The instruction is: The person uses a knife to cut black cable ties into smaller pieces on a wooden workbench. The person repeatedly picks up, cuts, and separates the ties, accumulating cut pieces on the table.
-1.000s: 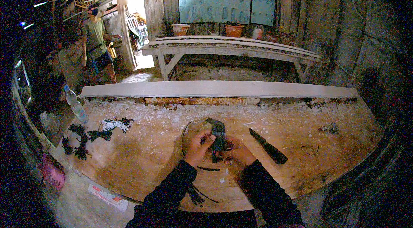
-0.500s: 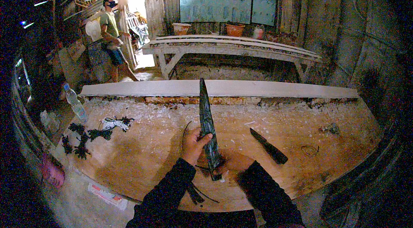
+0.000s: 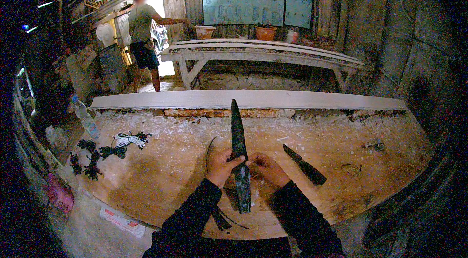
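My left hand [image 3: 222, 166] is closed around the middle of a long, dark, flat tapering piece [image 3: 238, 136], its thumb pressed on the upper face. The narrow end points away from me and the wider end toward me. Close against its right edge, my right hand [image 3: 267, 168] is closed with thumb and finger pinched together; what lies between them is too small to make out. Thin dark strips [image 3: 221, 220] lie by my left forearm, partly covered by it. Right of my hands, a knife [image 3: 306, 166] with a dark handle rests on the wooden table [image 3: 161, 185].
Bundles of black cord [image 3: 92, 166] and a white cord bundle [image 3: 130, 140] lie on the left, near a clear plastic bottle [image 3: 85, 116]. A pale board [image 3: 302, 100] edges the table's far side. Beyond, a person [image 3: 143, 29] stands beside a long bench [image 3: 263, 53] with pots.
The dark piece has shifted toward me, its tip lower. My right hand has moved up from near its wide end to beside my left thumb. The person behind has moved right, arm reaching out.
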A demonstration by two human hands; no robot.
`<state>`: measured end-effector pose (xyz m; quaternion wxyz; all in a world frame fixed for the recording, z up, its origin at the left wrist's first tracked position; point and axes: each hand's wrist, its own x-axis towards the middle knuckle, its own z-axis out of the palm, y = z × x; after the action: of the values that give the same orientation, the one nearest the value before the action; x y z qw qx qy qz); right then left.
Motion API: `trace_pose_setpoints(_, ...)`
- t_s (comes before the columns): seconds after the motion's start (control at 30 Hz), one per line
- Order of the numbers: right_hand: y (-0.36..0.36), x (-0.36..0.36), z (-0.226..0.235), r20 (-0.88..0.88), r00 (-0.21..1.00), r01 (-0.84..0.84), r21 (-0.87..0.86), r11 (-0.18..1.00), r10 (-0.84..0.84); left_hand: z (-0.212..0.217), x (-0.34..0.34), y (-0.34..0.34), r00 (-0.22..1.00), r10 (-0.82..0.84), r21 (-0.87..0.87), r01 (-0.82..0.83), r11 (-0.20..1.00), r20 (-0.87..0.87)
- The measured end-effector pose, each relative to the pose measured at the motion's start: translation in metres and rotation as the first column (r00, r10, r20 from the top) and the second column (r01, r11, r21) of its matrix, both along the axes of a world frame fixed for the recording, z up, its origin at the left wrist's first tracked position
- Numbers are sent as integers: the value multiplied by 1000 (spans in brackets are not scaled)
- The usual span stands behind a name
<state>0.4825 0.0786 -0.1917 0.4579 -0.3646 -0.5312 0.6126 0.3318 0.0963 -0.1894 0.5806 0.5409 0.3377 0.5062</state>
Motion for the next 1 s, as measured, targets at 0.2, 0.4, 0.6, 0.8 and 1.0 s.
trace_pose_setpoints(0.2, 6, 7, -7, 74, 993, 93, 32, 995, -95, -5, 4, 0, 988, -30, 41, 37, 998, -154)
trace_pose_setpoints(0.4, 5, 12, -6, 39, 996, 70, 99, 993, -74, -7, 4, 1, 998, -48, 0, 48, 999, -41)
trace_pose_setpoints(0.6, 9, 11, -11, 219, 953, 142, 294, 945, -212, -11, 2, 2, 992, -19, 98, 31, 995, -125)
trace_pose_setpoints(0.8, 10, 12, -10, 352, 879, 139, 458, 878, -323, -13, 4, 3, 991, -16, 115, 32, 993, -134)
trace_pose_setpoints(1.0, 10, 13, -10, 361, 877, 136, 445, 885, -316, -14, 4, 5, 970, -18, 146, 55, 988, -243)
